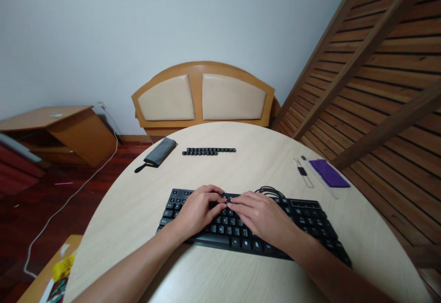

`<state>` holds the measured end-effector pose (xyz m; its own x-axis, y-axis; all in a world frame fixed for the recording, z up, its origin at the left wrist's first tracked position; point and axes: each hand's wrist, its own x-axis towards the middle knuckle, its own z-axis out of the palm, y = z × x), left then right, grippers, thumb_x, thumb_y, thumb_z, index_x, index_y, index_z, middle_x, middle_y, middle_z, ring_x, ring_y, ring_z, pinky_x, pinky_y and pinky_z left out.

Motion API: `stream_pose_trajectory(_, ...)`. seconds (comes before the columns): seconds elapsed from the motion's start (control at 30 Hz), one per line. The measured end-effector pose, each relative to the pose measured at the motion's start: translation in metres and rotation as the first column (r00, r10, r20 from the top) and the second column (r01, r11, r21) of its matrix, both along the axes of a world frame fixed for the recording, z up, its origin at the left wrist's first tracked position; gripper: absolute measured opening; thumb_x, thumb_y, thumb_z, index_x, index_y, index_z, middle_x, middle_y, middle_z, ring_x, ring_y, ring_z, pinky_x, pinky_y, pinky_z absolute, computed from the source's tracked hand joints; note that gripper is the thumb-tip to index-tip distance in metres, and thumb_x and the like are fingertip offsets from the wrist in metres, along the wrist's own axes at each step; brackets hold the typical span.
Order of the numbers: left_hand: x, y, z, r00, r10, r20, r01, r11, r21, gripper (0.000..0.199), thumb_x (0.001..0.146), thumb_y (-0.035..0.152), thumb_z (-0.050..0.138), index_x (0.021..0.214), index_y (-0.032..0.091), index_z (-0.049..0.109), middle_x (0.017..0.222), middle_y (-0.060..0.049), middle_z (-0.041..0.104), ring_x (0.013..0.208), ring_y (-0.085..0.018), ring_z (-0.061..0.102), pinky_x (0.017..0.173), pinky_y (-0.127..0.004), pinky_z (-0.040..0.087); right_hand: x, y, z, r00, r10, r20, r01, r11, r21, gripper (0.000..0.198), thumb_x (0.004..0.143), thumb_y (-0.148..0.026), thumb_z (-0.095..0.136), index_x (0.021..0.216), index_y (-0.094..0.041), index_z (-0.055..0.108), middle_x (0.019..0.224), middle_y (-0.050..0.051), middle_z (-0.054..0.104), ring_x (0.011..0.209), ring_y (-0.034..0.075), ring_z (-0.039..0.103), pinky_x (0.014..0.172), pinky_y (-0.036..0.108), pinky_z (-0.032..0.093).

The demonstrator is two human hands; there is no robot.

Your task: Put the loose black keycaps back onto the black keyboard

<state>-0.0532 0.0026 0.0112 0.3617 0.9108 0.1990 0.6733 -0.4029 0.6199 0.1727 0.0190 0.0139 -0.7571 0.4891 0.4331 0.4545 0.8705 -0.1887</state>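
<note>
A black keyboard (213, 238) lies at a slant on the round table, with gaps in its upper key rows partly hidden by my hands. My left hand (198, 208) rests over its left half, thumb and fingers closed at a small black keycap (228, 200). From the other side, my right hand (262, 213) brings its fingertips together at the same keycap, almost touching the left ones. Whether the keycap is seated or loose is hard to see. Farther back, loose black keycaps (206, 151) stand in two neat rows on the table.
A grey pouch (161, 152) lies on the table's (138, 215) left. At the right are a wire tool (303, 172), a thin brush-like stick (320, 179) and a folded purple cloth (330, 173). A coiled cable (270, 191) sits behind the keyboard.
</note>
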Motion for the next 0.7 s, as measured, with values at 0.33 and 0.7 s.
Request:
stream_pose_trajectory(0.33, 0.003, -0.001, -0.007, 1.000, 0.012, -0.025, -0.011, 0.999, 0.035, 0.012, 0.088, 0.022, 0.065, 0.094, 0.023, 0.075, 0.113, -0.005, 0.068, 0.106, -0.023, 0.063, 0.097, -0.040, 0.049, -0.004, 0.001, -0.001, 0.999, -0.025, -0.022, 0.025, 1.000, -0.019, 0.022, 0.087, -0.006, 0.060, 0.102, -0.018, 0.072, 0.101, 0.006, 0.075, 0.093, 0.022, 0.067, 0.079, 0.036, 0.057)
stream_pose_trajectory(0.7, 0.003, -0.002, -0.009, 0.999, 0.040, 0.013, -0.041, 0.998, 0.043, 0.010, 0.087, 0.023, 0.066, 0.095, 0.023, 0.073, 0.114, -0.005, 0.068, 0.107, -0.023, 0.063, 0.099, -0.040, 0.048, 0.002, -0.012, 0.008, 0.997, -0.049, 0.054, 0.060, 0.969, -0.240, 0.058, 0.079, -0.047, 0.074, 0.129, -0.021, 0.061, 0.127, 0.011, 0.063, 0.117, 0.028, 0.056, 0.102, 0.046, 0.045)
